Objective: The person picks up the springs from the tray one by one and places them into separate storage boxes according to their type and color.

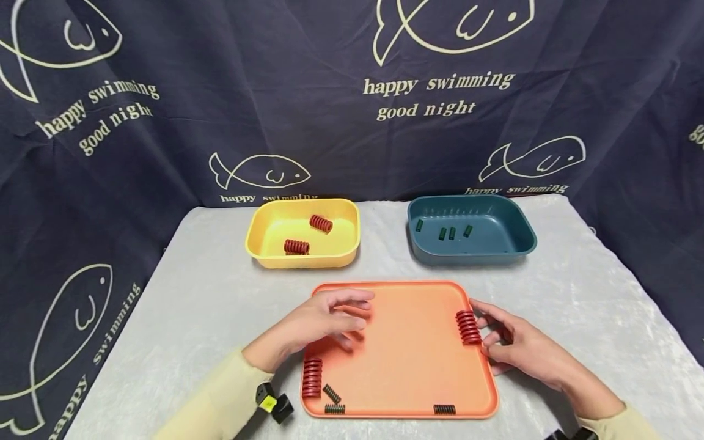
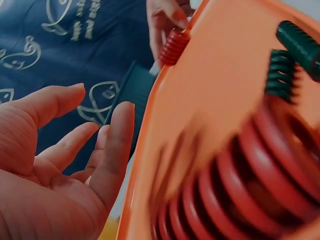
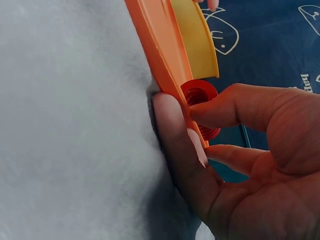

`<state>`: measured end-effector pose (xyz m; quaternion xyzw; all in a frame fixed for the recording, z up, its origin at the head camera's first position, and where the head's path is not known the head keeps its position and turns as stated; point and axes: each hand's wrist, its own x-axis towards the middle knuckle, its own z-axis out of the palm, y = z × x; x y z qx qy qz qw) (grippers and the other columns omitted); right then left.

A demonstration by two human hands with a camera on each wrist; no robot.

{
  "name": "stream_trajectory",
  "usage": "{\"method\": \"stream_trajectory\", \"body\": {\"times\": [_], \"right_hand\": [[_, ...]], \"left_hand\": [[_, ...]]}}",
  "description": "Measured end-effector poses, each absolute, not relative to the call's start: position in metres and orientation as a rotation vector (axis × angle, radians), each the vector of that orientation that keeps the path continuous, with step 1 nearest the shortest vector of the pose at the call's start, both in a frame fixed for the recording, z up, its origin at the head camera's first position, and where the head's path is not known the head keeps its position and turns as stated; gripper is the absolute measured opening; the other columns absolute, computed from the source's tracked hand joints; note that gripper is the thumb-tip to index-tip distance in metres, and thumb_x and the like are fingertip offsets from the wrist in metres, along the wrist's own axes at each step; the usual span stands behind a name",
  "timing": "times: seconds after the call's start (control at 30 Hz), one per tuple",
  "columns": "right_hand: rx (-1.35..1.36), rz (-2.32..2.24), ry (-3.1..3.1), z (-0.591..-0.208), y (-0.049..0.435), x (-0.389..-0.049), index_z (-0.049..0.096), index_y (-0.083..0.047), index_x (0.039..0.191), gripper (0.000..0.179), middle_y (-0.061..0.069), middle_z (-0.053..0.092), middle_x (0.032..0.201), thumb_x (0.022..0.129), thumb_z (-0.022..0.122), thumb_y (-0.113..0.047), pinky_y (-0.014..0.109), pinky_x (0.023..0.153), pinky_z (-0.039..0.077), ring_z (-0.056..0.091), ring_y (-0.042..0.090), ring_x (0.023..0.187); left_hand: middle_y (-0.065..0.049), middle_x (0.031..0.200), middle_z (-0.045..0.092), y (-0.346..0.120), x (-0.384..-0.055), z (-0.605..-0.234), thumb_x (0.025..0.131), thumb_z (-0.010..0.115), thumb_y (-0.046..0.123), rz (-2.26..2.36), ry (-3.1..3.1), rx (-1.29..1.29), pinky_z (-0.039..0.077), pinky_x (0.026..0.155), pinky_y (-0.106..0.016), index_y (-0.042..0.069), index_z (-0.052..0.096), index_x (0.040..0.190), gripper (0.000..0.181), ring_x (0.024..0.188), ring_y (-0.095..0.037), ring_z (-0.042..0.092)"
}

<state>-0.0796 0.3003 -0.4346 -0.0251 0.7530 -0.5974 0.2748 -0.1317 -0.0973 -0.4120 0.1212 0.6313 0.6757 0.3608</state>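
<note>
An orange tray [image 1: 409,354] lies on the table in the head view. My right hand [image 1: 522,348] pinches its right rim, with fingers on both sides of the edge in the right wrist view. Close by that hand, a large red coil spring [image 1: 468,327] sits just inside the rim. My left hand [image 1: 324,318] hovers over the tray's left side, fingers spread and holding nothing. Another large red spring [image 1: 312,377] lies along the left rim. Near it are two small dark green springs [image 1: 334,409]; a third small spring [image 1: 444,409] lies by the front rim.
Behind the tray stand a yellow bin [image 1: 302,261] holding two red springs [image 1: 321,223] and a teal bin [image 1: 467,260] with several small green springs [image 1: 452,233]. A whitish cloth [image 1: 209,287] covers the table. A dark blue fish-print curtain [image 1: 330,122] hangs around it.
</note>
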Motion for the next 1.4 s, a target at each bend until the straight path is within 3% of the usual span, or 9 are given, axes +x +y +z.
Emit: {"method": "stream_trajectory", "body": {"times": [0.27, 0.63, 0.93, 1.4], "right_hand": [[-0.069, -1.617, 2.024, -0.435, 0.300, -0.078, 0.021, -0.003, 0.163, 0.086, 0.028, 0.035, 0.134, 0.090, 0.066, 0.008, 0.050, 0.070, 0.064, 0.058, 0.027, 0.099], [-0.065, -1.620, 2.027, -0.436, 0.300, -0.078, 0.021, -0.003, 0.163, 0.086, 0.029, 0.035, 0.134, 0.090, 0.065, 0.009, 0.051, 0.070, 0.064, 0.059, 0.027, 0.098], [-0.069, -1.619, 2.016, -0.435, 0.300, -0.079, 0.020, -0.004, 0.163, 0.086, 0.029, 0.036, 0.134, 0.090, 0.065, 0.008, 0.051, 0.071, 0.064, 0.059, 0.028, 0.098], [-0.128, -1.647, 2.008, -0.437, 0.303, -0.077, 0.021, -0.005, 0.163, 0.084, 0.031, 0.034, 0.135, 0.092, 0.063, 0.008, 0.050, 0.071, 0.064, 0.060, 0.027, 0.097]], "left_hand": [[-0.020, 0.144, 0.055, -0.064, -0.149, -0.405, 0.095, 0.072, 0.004, 1.680, 1.547, 0.354, 0.061, 0.086, -0.057, 0.005, 0.053, 0.150, 0.059, 0.111, -0.052, 0.065], [-0.012, 0.146, 0.057, -0.024, -0.169, -0.400, 0.095, 0.074, 0.007, 1.559, 1.632, 0.423, 0.062, 0.086, -0.053, 0.013, 0.058, 0.148, 0.056, 0.113, -0.040, 0.068], [-0.007, 0.145, 0.058, 0.017, -0.172, -0.409, 0.095, 0.072, 0.001, 1.482, 1.663, 0.450, 0.065, 0.079, -0.044, 0.009, 0.058, 0.147, 0.055, 0.109, -0.026, 0.071], [0.004, 0.128, 0.068, 0.057, -0.161, -0.418, 0.094, 0.073, 0.001, 1.449, 1.619, 0.445, 0.066, 0.072, -0.041, 0.013, 0.065, 0.141, 0.049, 0.095, -0.020, 0.072]]}}
